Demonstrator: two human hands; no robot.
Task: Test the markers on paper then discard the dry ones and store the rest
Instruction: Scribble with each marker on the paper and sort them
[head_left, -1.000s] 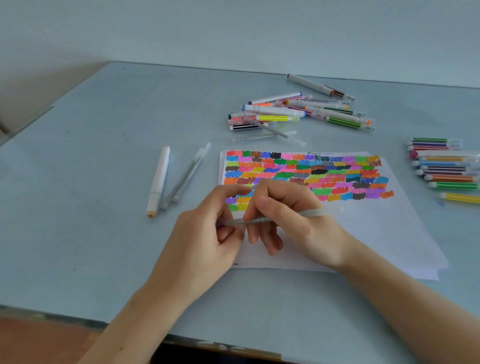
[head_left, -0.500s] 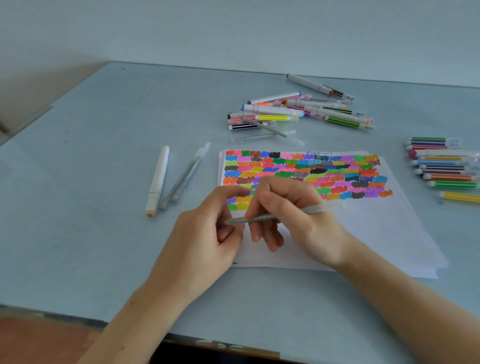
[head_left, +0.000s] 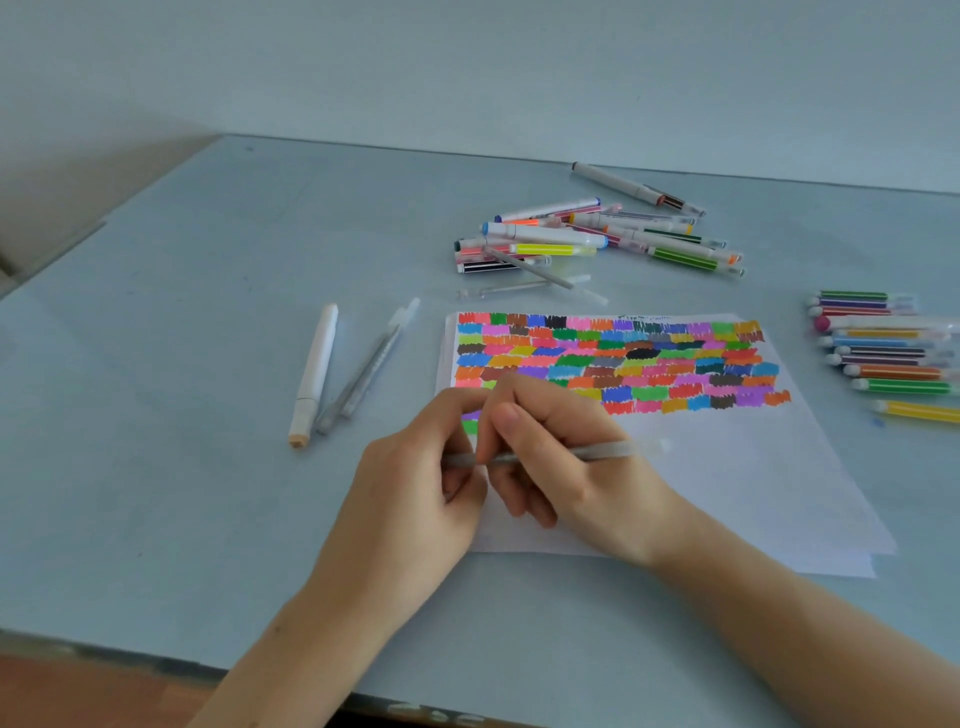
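Head view: both hands' fingers pinch a slim grey marker (head_left: 597, 451) lying level over the colour-swatched paper (head_left: 727, 467)

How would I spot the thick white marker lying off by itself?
Start at the white paper sheet covered with colour swatches and look left. Three pens lie on the grey table; the thick white marker with a tan tip is leftmost, far fatter than the two slim grey pens beside it.
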